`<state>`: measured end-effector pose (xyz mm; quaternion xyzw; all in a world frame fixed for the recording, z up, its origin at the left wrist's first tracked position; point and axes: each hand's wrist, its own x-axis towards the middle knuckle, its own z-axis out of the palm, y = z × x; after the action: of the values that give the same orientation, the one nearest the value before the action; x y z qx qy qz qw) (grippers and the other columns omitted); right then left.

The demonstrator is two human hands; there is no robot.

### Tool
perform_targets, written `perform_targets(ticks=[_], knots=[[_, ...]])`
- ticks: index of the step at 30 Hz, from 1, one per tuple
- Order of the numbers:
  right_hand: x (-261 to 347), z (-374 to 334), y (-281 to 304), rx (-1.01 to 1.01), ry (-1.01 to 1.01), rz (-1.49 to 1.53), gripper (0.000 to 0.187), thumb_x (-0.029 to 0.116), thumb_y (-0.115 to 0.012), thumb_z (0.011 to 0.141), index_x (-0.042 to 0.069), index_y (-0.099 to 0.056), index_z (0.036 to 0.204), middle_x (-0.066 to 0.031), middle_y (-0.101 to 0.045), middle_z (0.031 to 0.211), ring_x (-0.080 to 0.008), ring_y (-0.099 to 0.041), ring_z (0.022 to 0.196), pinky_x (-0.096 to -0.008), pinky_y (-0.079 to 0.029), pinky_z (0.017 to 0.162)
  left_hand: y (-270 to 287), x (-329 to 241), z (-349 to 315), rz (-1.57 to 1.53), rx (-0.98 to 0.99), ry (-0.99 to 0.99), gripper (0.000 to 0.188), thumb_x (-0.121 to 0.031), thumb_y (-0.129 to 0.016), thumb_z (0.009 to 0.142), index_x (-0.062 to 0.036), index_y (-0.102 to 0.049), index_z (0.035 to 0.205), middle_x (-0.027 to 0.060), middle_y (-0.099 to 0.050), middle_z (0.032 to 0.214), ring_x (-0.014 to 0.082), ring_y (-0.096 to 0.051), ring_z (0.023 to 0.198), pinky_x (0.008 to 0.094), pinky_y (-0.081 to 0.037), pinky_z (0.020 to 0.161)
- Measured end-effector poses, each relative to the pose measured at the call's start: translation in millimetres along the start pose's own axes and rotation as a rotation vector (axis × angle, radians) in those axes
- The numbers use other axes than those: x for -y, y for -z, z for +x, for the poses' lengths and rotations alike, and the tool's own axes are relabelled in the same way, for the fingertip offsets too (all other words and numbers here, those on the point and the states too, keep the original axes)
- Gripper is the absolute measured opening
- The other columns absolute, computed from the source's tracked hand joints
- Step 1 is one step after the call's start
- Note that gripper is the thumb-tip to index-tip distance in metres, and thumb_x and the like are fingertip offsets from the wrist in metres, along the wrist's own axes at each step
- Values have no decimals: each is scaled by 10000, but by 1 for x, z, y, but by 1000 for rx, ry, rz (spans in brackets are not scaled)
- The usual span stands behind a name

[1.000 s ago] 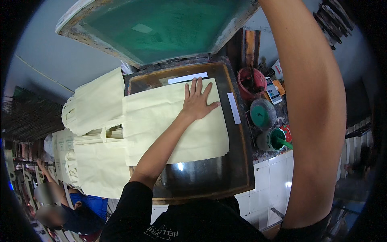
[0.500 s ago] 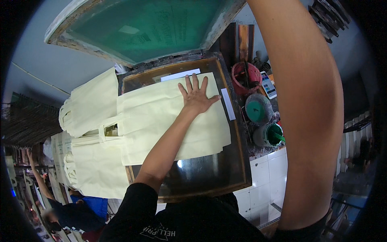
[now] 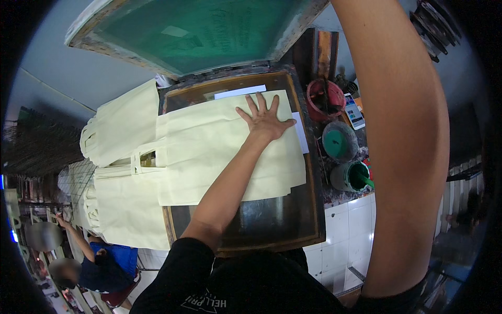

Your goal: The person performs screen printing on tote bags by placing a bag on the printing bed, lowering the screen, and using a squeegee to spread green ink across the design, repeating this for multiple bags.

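Observation:
My left hand (image 3: 265, 123) lies flat with fingers spread on a cream cloth tote bag (image 3: 201, 152), near its far right corner. Under the bag is a dark glassy board (image 3: 266, 222) with a wooden border. The bag's right edge meets a white strip (image 3: 300, 132); another white strip (image 3: 240, 92) lies along its far edge. A green mesh printing screen (image 3: 209, 39) in a worn frame is tilted up behind the board. My right arm (image 3: 400, 136) reaches up past the top edge of the picture, so my right hand is out of sight.
More cream bags (image 3: 123, 125) are piled left of the board. On the right are a red bucket (image 3: 325, 99), a phone (image 3: 354, 111), a bowl of green ink (image 3: 335, 142) and a green ink tub (image 3: 348, 177). A seated person (image 3: 107, 269) is at the lower left.
My left hand and the bag have shifted slightly right, and the bag's edge now meets the right white strip. The whole view has shifted a little. The screen stays raised.

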<state>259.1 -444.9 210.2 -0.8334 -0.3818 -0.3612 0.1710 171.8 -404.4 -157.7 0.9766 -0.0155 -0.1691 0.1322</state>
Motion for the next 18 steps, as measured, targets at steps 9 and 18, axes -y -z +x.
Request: perform_targets(ticks=[9,18], knots=[[14,-12,8,19,-43,54,343,289,-774,817,-17,-779,971,-261,-732,964,-399,-709,877,-464,-538,838,10,-1,10,24,10,-4,1086,-796,-589,803,-198,-210,1625,229,-70,1677,496,63,1530,751,9,1147],[45,-127,-11,180,-50,-104,507,485,-627,945,47,-699,1192,-232,-721,940,-351,-722,842,-409,-557,770,84,61,-134,-1282,-396,-535,583,-348,-614,1002,67,-470,1387,237,-630,1288,315,-642,1163,411,-481,1031]])
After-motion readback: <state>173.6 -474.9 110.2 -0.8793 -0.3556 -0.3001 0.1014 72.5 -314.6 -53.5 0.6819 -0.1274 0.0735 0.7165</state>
